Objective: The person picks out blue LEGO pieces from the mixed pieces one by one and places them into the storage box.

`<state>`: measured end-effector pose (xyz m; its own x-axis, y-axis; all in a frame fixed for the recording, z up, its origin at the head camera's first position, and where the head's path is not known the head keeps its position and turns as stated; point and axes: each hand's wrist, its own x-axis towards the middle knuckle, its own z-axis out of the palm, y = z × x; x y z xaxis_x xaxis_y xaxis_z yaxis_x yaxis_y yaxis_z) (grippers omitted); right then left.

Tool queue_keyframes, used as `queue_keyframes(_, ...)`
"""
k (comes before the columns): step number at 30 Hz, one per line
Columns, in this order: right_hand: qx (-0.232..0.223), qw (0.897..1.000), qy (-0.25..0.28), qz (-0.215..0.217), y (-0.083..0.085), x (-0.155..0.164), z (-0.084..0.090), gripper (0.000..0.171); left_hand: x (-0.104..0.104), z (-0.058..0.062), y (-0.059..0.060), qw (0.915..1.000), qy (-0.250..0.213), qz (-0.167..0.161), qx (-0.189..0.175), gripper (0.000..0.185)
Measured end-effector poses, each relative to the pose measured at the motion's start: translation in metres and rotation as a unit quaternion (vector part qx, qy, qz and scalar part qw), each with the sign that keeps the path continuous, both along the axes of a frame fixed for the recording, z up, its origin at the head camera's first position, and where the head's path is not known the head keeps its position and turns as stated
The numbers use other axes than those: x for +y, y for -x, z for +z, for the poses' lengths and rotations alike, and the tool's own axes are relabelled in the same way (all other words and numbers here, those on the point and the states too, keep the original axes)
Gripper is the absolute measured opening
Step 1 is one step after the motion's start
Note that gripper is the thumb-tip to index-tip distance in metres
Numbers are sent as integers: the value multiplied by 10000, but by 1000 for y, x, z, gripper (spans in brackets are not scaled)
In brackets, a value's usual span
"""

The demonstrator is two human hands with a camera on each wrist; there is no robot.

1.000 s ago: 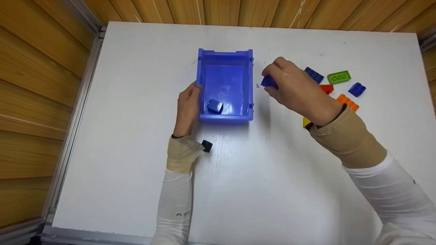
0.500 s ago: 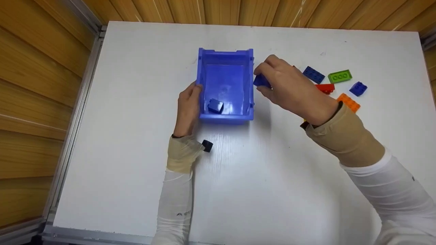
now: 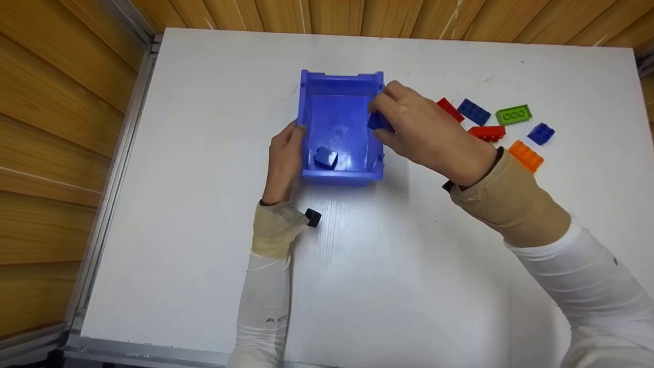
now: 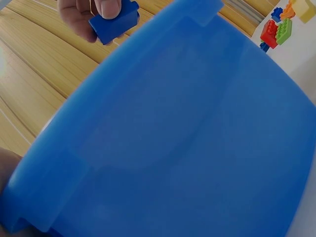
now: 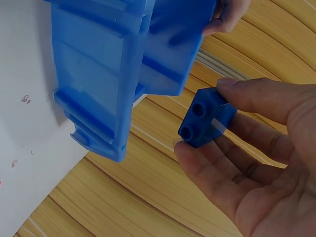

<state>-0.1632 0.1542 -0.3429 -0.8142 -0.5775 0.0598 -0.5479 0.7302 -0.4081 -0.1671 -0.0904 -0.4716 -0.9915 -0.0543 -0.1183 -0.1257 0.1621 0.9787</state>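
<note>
Brace the bin [image 3: 343,175], gripped at the left wall [image 3: 303,102] by the left hand [image 3: 284,164]; bring the block [image 3: 378,122], pinched in the right hand [image 3: 428,129] above the right rim [image 3: 380,148], inward, lowering before release.

At twelve o'clock we see a blue bin [image 3: 341,175], a darker blue brick [image 3: 326,158] inside; at one, a blue held brick [image 3: 378,122]; at two, red bricks [image 3: 487,133] and a lime-green brick [image 3: 514,115]; at three, an orange brick [image 3: 526,156]; at nine, grained yellow-brown planks [image 3: 46,153]
</note>
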Motion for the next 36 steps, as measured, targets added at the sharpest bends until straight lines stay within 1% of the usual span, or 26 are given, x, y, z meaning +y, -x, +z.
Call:
queue_keyframes(1,-10,10000,-18,29,0,-1,0,29,0,0,0,10000,-10,-21,19,44)
queue_keyframes(2,-12,10000,-44,60,0,-2,0,29,-2,-11,5,9999,-101,-29,16,45)
queue_keyframes(6,-84,9997,-168,125,0,-6,-1,31,-3,-12,7,9998,-194,-4,29,45)
queue_keyframes(8,-117,9996,-194,156,1,-8,-2,31,-3,-11,7,9998,-214,6,18,45)
queue_keyframes(9,-148,9995,-208,161,1,-9,-2,32,0,-1,2,9999,-144,14,34,45)
queue_keyframes(15,-275,9990,-275,230,2,-14,-4,33,1,0,2,9998,-200,39,22,44)
queue_keyframes(22,-499,9971,-452,367,6,-18,-9,35,1,0,2,9999,-117,17,94,43)
queue_keyframes(29,-536,9959,-531,504,8,-22,-15,34,0,0,2,9999,-141,-26,57,45)
queue_keyframes(36,-686,9938,-675,558,9,-26,-21,35,-1,0,1,9999,-131,-15,25,46)
